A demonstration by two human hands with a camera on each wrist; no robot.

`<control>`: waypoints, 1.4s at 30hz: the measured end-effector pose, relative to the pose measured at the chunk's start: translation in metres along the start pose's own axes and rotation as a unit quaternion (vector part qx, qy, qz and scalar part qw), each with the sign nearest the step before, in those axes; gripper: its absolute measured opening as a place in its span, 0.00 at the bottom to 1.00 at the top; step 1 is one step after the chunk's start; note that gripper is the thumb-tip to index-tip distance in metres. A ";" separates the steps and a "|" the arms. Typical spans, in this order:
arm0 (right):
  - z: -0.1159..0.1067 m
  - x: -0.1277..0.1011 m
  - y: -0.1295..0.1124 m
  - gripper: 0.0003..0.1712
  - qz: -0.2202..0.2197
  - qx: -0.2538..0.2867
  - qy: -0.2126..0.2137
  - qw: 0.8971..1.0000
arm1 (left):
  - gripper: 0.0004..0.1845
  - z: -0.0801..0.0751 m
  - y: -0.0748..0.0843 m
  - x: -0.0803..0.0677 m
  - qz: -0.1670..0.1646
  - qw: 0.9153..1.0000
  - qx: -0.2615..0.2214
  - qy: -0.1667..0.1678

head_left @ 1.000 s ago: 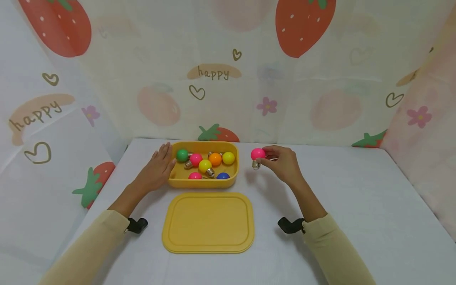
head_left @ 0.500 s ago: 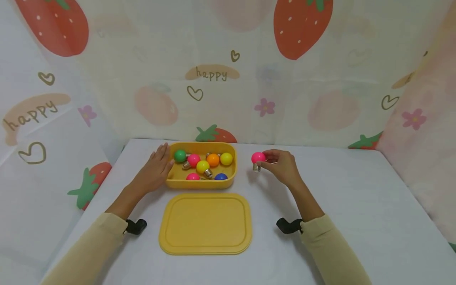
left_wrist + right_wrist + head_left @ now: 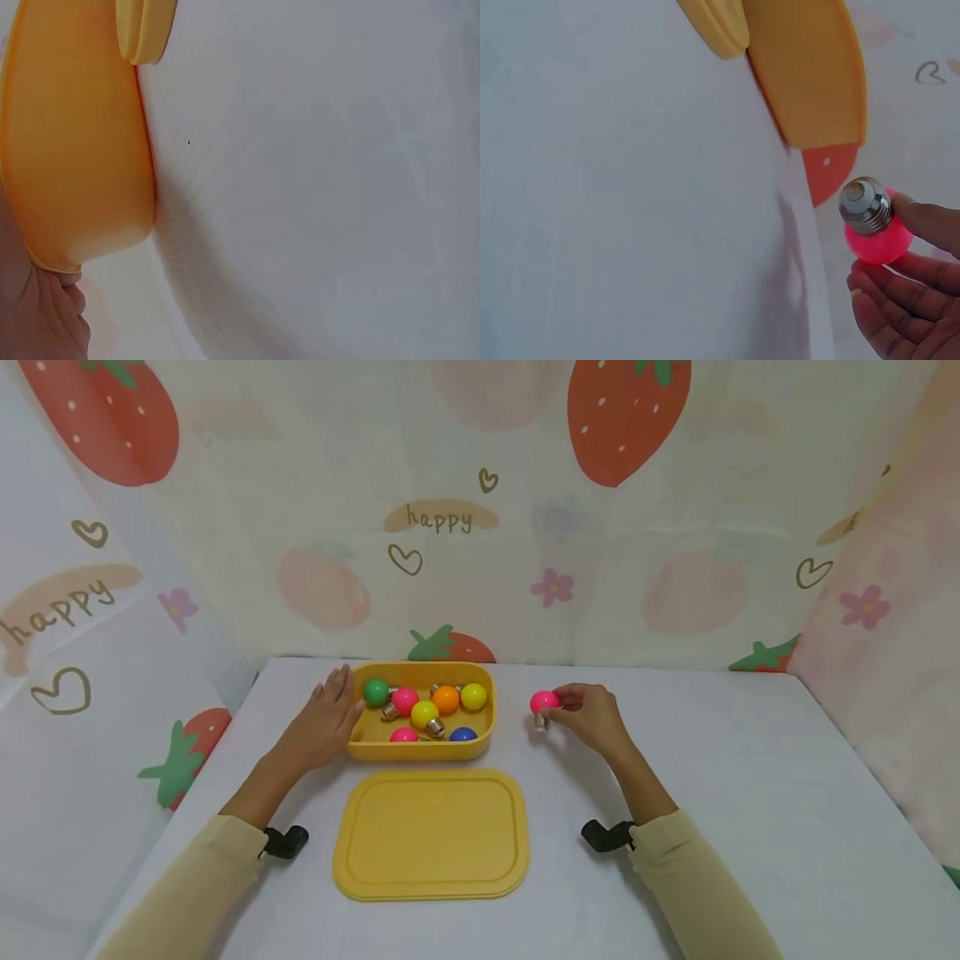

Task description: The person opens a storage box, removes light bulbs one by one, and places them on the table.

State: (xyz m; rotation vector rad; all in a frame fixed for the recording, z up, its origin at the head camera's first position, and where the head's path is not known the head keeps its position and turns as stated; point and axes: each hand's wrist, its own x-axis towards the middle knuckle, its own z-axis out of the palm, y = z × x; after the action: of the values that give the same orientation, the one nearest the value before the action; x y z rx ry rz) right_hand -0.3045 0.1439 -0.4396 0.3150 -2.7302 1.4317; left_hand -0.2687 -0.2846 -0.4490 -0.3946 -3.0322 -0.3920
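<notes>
Seven little bulbs sat in the yellow box (image 3: 420, 748) when I checked the head view: a green bulb (image 3: 376, 692) at the far left, a pink bulb (image 3: 404, 700) just beside it, a yellow bulb (image 3: 424, 714) in the middle with its metal base pointing toward me, an orange bulb (image 3: 446, 698) and a second yellow one (image 3: 473, 696) along the far side, then another pink one (image 3: 403, 736) and a blue bulb (image 3: 462, 735) half hidden behind the near wall. The box stood open, and its yellow lid (image 3: 431, 832) lay flat on the white table (image 3: 750, 793) just in front of it, a narrow gap between the two. I saw my left hand (image 3: 322, 727) resting against the box's left end, fingers straight and laid along the wall; the left wrist view showed only the box's curved side and a bit of that hand pressed to it. My right hand (image 3: 592, 717) was out to the right of the box, well clear of it, pinching the loose pink bulb (image 3: 543, 702) between thumb and fingertips. That bulb hung just above the table with its silver screw base (image 3: 865, 205) turned downward, and the right wrist view showed the fingers (image 3: 919, 276) curled round its pink globe.
</notes>
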 end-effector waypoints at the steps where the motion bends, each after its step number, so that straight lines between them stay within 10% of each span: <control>1: 0.000 0.000 0.001 0.24 0.003 -0.002 -0.003 1.000 | 0.37 0.000 0.000 0.000 -0.002 1.000 0.002 -0.002; 42: 0.002 0.000 0.016 0.23 0.049 -0.051 -0.029 0.997 | 0.40 -0.005 0.000 0.000 -0.008 0.999 0.027 -0.034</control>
State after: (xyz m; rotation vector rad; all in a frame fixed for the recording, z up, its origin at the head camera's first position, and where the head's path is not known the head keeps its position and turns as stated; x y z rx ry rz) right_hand -0.3080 0.1508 -0.4538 0.2242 -2.8917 1.3188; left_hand -0.2685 -0.2855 -0.4441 -0.3878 -3.1052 -0.3039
